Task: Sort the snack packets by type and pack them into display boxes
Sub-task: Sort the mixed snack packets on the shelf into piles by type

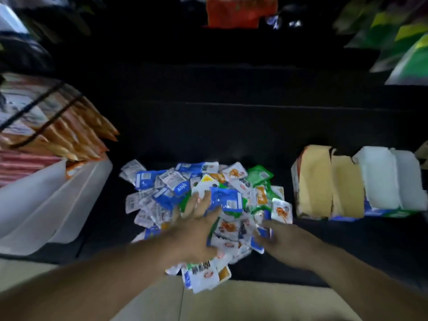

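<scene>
Blue, white, green, orange foil snack packets heaped on dark bench; open cardboard display boxes right of heap. Left hand laid flat on heap, fingers spread, nothing gripped. Right hand at heap's right edge, grip unreadable through blur. Risk: near-edge packets pushed off by sweep.

blue, white, green, orange pkts, yellow & white boxes
</scene>
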Demonstrator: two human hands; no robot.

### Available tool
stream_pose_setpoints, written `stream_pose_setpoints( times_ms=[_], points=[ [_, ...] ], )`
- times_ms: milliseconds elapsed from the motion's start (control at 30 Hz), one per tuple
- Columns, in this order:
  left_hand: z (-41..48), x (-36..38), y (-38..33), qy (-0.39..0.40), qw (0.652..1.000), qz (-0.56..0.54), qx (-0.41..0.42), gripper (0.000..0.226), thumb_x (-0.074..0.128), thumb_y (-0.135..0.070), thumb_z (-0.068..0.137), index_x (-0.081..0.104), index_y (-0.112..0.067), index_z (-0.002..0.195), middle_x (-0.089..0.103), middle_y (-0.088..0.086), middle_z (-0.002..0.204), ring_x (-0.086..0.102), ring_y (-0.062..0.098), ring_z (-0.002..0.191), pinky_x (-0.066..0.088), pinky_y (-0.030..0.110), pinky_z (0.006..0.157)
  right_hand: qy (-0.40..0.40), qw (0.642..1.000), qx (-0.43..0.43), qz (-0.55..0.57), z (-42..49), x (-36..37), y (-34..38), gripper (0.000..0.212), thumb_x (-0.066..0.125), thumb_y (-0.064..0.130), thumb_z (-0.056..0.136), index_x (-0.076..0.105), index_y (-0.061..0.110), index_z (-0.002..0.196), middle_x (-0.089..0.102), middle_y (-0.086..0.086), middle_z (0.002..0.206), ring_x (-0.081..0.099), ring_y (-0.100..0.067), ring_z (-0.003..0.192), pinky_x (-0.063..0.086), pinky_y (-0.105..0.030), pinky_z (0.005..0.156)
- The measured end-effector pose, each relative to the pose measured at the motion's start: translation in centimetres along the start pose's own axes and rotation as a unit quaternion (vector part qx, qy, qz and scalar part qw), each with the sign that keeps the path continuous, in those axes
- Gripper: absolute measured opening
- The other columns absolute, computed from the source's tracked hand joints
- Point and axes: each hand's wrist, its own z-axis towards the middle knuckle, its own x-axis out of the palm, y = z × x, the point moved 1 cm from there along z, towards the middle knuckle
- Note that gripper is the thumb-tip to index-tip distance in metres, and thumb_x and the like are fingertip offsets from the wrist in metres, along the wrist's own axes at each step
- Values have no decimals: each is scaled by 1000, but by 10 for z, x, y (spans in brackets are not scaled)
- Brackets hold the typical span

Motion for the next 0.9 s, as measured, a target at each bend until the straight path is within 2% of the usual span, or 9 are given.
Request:
stream_pose_setpoints(
  times_ms=[67,133,233,300,400,567,667,800,900],
  points=[
    [-1,-8,-2,24,1000,19,7,121,71,-65,81,-16,-42,160,-47,-5,158,-45,28,145,-14,74,117,4,1000,26,0,-3,-9,1,80,49,70,96,25,33,162,34,1,166,43,-21,144,40,-29,107],
    [10,-10,0,28,999,15,1,128,72,-72,76,-23,-46,157,-52,-5,154,-50,30,141,-17,78,113,-16,1000,13,11,13,-17,6,87,52,71,94,14,38,164,15,-2,172,32,-27,152,36,-35,117],
    [28,5,-8,45,999,-6,-22,135,72,-79,70,-31,-50,151,-61,-4,146,-55,32,135,-17,82,109,-41,994,51,85,37,-3,7,105,66,74,83,-3,53,160,-15,-1,171,-3,-32,159,23,-50,126],
    [40,24,-9,38,999,-12,-35,136,73,-79,70,-35,-53,148,-66,-4,141,-56,34,134,-15,83,109,-61,987,75,128,47,21,8,117,73,76,75,-7,56,158,-22,-2,170,-16,-32,158,17,-52,127],
    [49,47,-4,-17,999,7,-30,129,66,-81,75,-40,-53,145,-67,-2,140,-58,35,132,-15,84,107,-98,987,83,95,52,52,7,120,65,87,70,-10,54,158,-27,3,169,-25,-30,156,16,-53,125],
    [53,69,14,-101,995,-11,0,112,45,-95,76,-34,-59,146,-58,-8,150,-54,26,139,-21,76,111,-129,987,92,28,59,64,15,114,51,95,71,-8,52,159,-20,5,171,-21,-32,157,35,-56,117],
    [56,70,29,-150,989,-9,1,100,38,-95,80,-30,-63,146,-51,-11,156,-47,24,145,-17,71,117,-137,985,99,20,68,56,28,114,48,97,69,-4,51,160,-14,5,172,-15,-32,158,41,-57,111],
    [58,69,58,-182,983,6,-25,85,15,-92,79,-27,-63,147,-41,-10,163,-37,26,151,-7,65,123,-135,985,100,25,82,54,50,116,44,102,64,-1,51,159,-11,4,173,-10,-35,158,44,-57,107],
    [57,60,64,-149,987,32,-42,84,24,-86,87,-28,-60,149,-42,-7,162,-34,28,153,0,67,124,-142,987,78,14,79,47,51,116,40,104,62,2,52,159,-4,11,172,-2,-27,160,44,-53,109]
  ],
)
